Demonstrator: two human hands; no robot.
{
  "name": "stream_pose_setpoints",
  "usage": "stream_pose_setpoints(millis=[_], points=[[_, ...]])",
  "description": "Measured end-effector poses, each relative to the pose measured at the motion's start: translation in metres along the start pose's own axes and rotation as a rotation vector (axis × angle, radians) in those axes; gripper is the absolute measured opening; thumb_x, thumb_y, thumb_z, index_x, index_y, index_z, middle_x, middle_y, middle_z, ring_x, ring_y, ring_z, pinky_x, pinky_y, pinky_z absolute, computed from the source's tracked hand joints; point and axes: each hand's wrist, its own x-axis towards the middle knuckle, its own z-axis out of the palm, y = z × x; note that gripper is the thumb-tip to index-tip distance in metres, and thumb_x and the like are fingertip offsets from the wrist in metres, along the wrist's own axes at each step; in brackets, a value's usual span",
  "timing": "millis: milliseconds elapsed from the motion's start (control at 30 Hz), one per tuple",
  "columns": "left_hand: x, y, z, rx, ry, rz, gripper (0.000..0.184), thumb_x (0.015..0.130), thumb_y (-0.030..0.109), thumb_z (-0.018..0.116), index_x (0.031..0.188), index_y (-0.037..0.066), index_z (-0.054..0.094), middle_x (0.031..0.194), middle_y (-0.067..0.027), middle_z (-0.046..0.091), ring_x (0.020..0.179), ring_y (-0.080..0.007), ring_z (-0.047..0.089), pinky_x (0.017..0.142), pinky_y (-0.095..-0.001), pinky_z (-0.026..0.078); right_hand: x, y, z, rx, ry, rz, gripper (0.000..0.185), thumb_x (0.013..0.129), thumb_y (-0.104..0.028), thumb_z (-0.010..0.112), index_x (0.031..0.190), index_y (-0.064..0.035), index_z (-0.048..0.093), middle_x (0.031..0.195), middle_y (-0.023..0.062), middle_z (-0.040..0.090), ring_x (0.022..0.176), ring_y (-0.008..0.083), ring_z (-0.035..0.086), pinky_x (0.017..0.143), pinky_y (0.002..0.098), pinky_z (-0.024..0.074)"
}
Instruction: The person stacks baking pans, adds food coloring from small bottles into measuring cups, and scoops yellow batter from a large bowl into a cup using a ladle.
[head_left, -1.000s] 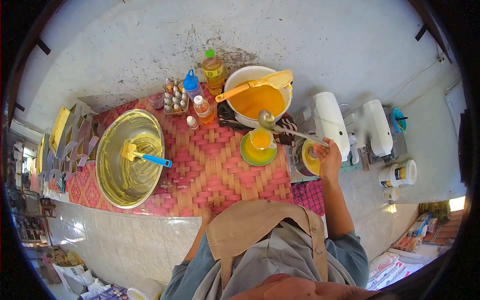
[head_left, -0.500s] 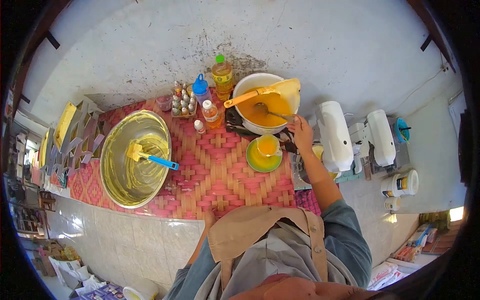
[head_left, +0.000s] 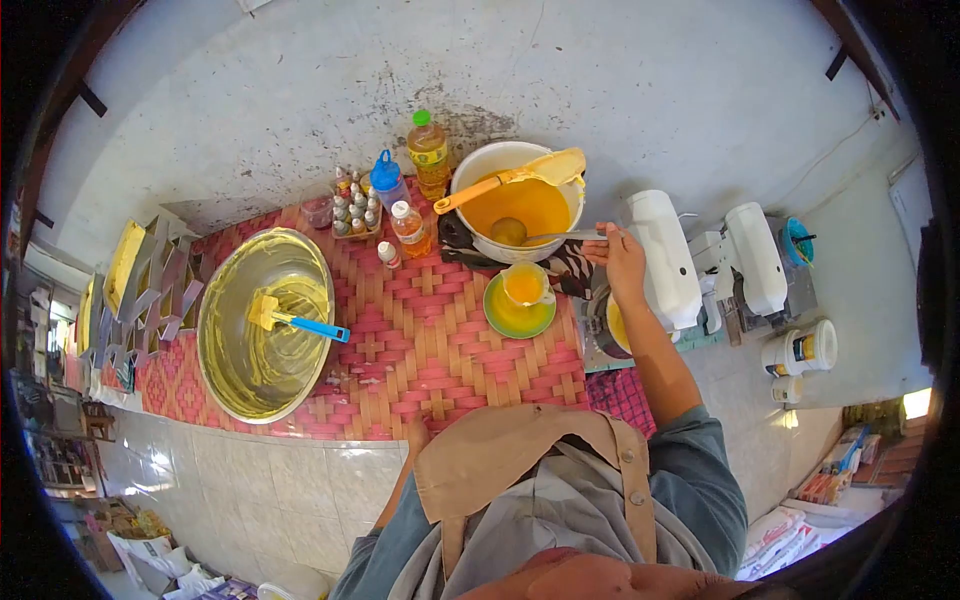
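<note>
My right hand (head_left: 622, 262) is closed around the handle end of a metal ladle (head_left: 508, 232). The ladle's cup sits in the orange-yellow liquid of a white bowl (head_left: 467, 168). Across that bowl's rim lies a spatula with an orange handle (head_left: 468, 194), its blade coated in yellow. Just in front, a small cup (head_left: 526, 285) of yellow liquid stands on a green plate (head_left: 520, 331). My left hand (head_left: 417, 434) is low at the table's front edge, partly behind the apron; its fingers are hidden.
On the left, a large metal bowl (head_left: 214, 372) smeared with yellow batter holds a blue-handled spatula (head_left: 318, 328). Metal tins (head_left: 150, 290) are beyond it. An oil bottle (head_left: 429, 160) and several small bottles (head_left: 357, 212) stand near the wall. White stand mixers (head_left: 665, 262) are on the right.
My right hand has moved right and slightly outward with the ladle handle. The ladle's cup has shifted toward the near side of the white bowl. The camera view has shifted a little.
</note>
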Motion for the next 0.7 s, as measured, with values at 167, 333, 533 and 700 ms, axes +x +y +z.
stream_pose_setpoints(millis=[167,333,533,700], points=[[0.004,-0.002,-0.003,0.003,0.017,0.013,0.030,0.078,0.026,0.047,0.093,0.002,0.055,0.082,-0.0144,0.059,0.069,-0.0265,0.058,0.061,-0.0372,0.050,-0.026,-0.035,-0.009,-0.014,0.029,-0.088,0.035,0.093,-0.027,0.040,0.100,0.0035,0.055,0.076,0.0163,0.062,0.067,0.0198,0.063,0.063,0.0257,0.0519],[0.005,-0.002,-0.002,0.001,0.038,0.029,0.029,0.078,0.026,0.047,0.092,0.002,0.055,0.081,-0.0140,0.059,0.068,-0.0259,0.058,0.060,-0.0365,0.050,-0.058,-0.058,-0.025,-0.046,0.031,-0.122,0.034,0.093,-0.026,0.041,0.102,0.0040,0.054,0.078,0.0166,0.062,0.068,0.0195,0.063,0.063,0.0256,0.0516],[0.005,-0.006,-0.003,-0.003,0.054,0.035,0.029,0.078,0.027,0.047,0.090,0.002,0.056,0.079,-0.0136,0.059,0.066,-0.0251,0.058,0.058,-0.0356,0.050,-0.096,-0.046,-0.040,-0.184,-0.024,-0.277,0.029,0.092,-0.018,0.045,0.106,0.0053,0.053,0.083,0.0160,0.063,0.070,0.0193,0.063,0.065,0.0278,0.0518],[0.010,-0.008,-0.007,-0.003,0.067,0.041,0.028,0.078,0.027,0.047,0.089,0.002,0.056,0.078,-0.0132,0.059,0.065,-0.0245,0.058,0.057,-0.0348,0.050,-0.123,-0.034,-0.057,-0.457,-0.142,-0.591,0.026,0.091,-0.012,0.044,0.108,0.0065,0.052,0.087,0.0159,0.063,0.073,0.0200,0.064,0.068,0.0300,0.0520]])
